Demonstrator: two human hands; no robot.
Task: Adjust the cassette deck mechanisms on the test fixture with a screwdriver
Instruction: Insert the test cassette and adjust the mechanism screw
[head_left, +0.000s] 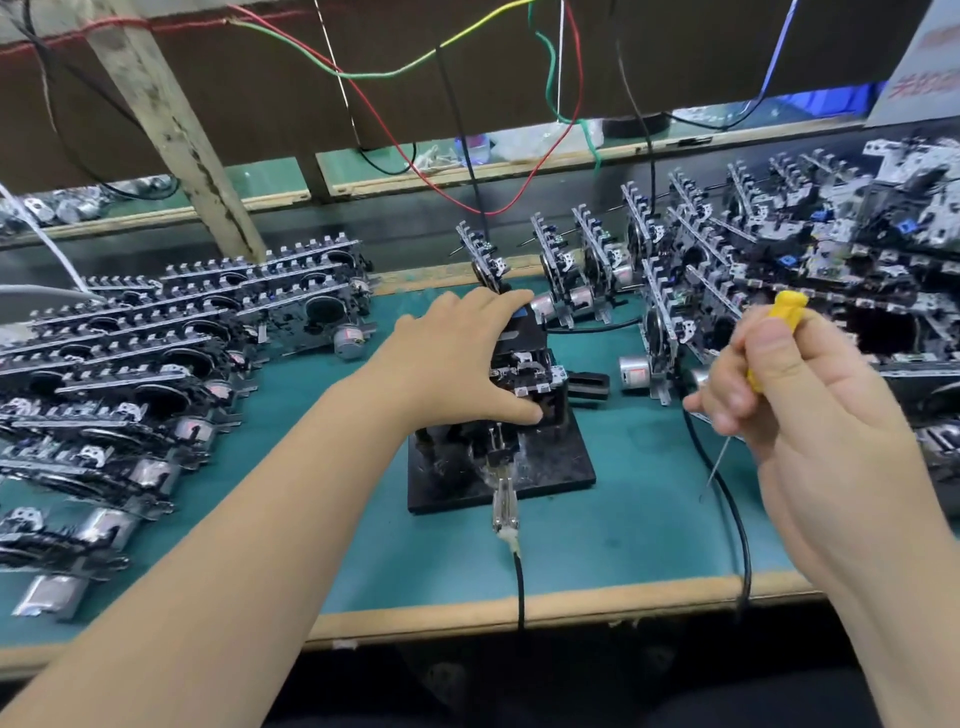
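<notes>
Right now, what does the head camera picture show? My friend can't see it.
A person's left hand grips a cassette part on a black stand on a green table, while the right hand holds a yellow screwdriver off to the side. Many similar parts lie piled on both sides.

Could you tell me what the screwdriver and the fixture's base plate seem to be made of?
Screwdriver: yellow handle looks like moulded plastic; thin shaft looks like bare steel, grey and slightly shiny.
Base plate: black, glossy and scuffed; painted metal or hard plastic, cannot tell which.
</notes>
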